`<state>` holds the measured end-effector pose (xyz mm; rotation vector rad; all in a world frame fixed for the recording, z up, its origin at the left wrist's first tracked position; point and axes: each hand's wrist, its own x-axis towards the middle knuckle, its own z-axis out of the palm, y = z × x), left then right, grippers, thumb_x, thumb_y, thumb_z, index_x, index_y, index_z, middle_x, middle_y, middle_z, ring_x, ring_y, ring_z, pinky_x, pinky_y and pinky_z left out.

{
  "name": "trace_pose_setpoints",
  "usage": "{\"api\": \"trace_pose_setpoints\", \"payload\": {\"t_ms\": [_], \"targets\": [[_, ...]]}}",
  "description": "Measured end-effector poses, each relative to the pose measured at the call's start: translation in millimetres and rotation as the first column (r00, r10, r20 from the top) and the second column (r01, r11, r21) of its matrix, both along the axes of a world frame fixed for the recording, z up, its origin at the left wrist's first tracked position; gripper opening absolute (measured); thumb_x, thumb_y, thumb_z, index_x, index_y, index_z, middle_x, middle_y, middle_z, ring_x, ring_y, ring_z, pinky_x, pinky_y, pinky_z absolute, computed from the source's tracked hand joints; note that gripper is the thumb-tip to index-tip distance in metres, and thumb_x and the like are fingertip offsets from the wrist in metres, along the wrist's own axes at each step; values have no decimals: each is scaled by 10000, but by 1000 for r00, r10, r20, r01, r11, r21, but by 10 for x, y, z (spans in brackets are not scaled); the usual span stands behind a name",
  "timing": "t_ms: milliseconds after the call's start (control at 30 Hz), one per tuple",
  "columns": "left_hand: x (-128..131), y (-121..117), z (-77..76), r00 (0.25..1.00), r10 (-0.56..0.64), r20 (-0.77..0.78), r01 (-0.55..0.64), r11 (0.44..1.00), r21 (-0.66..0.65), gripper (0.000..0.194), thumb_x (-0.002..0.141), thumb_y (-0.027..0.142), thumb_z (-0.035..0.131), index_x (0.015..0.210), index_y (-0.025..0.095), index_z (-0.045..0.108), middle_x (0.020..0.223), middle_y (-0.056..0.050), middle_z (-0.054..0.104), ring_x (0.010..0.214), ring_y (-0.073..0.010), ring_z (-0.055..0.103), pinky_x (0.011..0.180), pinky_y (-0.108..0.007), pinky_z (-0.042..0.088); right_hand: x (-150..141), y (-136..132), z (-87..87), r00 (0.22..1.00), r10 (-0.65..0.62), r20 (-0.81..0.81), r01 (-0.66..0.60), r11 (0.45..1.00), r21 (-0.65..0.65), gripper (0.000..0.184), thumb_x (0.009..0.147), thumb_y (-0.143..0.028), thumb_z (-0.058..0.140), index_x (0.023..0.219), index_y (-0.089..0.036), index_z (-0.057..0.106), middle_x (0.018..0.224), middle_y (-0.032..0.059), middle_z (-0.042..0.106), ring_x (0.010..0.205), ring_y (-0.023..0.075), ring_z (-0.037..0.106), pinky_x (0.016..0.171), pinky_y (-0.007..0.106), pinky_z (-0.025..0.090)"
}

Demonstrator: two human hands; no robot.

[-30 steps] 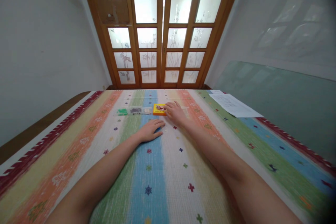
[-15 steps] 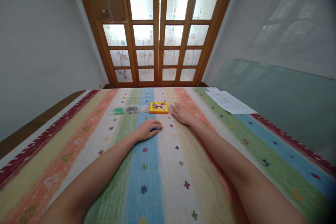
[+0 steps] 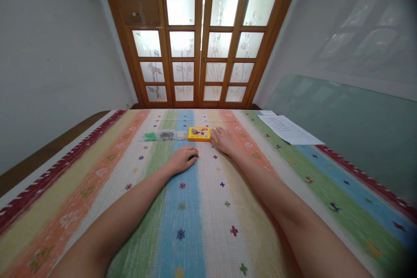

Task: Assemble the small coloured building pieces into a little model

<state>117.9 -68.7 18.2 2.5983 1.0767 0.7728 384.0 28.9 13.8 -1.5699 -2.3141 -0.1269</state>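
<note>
My left hand (image 3: 183,159) rests on the striped tablecloth with its fingers curled toward the thumb. Something small and dark blue shows between thumb and fingers; its kind is not clear. Just beyond this hand lies a flat yellow box (image 3: 199,134) with a printed picture on top. My right hand (image 3: 222,140) lies palm down at the box's right side, fingers stretched out and a little apart. To the left of the box is a row of clear plastic compartments with green pieces (image 3: 150,137), dark pieces (image 3: 167,135) and whitish pieces (image 3: 181,135).
Printed white sheets (image 3: 289,130) lie at the far right of the table. The tablecloth (image 3: 215,226) has coloured stripes and small motifs. Behind the table stand wooden doors with frosted panes (image 3: 184,43). A greenish glass panel (image 3: 342,113) leans along the right wall.
The view has shifted slightly, so the box and compartments appear a little further right. My left hand's fingers have curled in more. My right hand stays beside the box.
</note>
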Motion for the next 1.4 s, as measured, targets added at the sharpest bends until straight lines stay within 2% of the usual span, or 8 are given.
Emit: {"api": "trace_pose_setpoints", "payload": {"t_ms": [200,367,533,667,933,1100,1267,1400], "targets": [[-106,73,27,999,42,22,-42,999,-16,184,952,283,572,947,219,744,1000,-47,733,1023,-217,637,979,-361,491,-745,-28,129,945,325,-49,-317,941,118,403,1040,-407,471,1379,-226,595,1420,113,606,1319,259,510,1187,487,263],[-369,230,17,961,235,144,-242,970,34,219,963,311,549,907,208,734,929,-52,731,909,-212,641,892,-359,499,-1242,105,117,930,368,-13,-366,928,76,439,978,-360,604,1394,-222,585,1395,128,618,1320,286,510,1195,541,238],[-580,353,-22,855,466,227,-484,875,24,214,962,292,522,877,200,695,865,-46,705,808,-197,631,824,-345,505,-1384,159,84,939,342,17,-343,938,56,461,952,-370,661,1380,-212,597,1272,139,671,1280,298,542,1206,580,201],[-589,373,-29,776,527,347,-563,826,6,191,937,252,536,1059,181,664,1067,-87,693,918,-209,644,864,-366,519,-1238,24,152,915,397,-73,-387,914,121,475,928,-436,699,1342,-215,620,1231,122,688,1221,282,582,1210,543,233],[-298,223,-31,864,289,412,-245,957,-156,439,929,385,615,1332,229,532,1339,-106,640,1219,-236,616,1023,-406,502,-746,-494,185,813,468,-347,-442,883,157,473,983,-418,613,1413,-239,535,1377,116,632,1303,260,567,1083,422,454],[-105,140,-47,818,261,512,-110,945,-308,417,860,420,698,1191,217,546,1191,-96,703,1073,-226,692,956,-402,552,-613,-646,80,831,481,-278,-457,876,152,434,985,-365,578,1379,-192,527,1321,139,659,1201,269,636,1008,409,508],[-34,100,-29,771,307,558,-136,935,-327,361,841,388,718,1091,202,536,1110,-95,712,1001,-204,709,936,-393,564,-679,-660,75,858,492,-148,-461,864,202,341,1001,-267,481,1316,-158,552,1195,155,707,1082,259,672,946,379,525],[-14,52,18,774,263,576,-88,945,-314,368,828,312,721,1133,199,549,1182,-101,701,1063,-206,696,989,-414,545,-709,-647,75,914,373,-162,-327,911,251,344,992,-216,432,1304,-153,564,1107,143,726,989,243,680,907,343,525]]}}
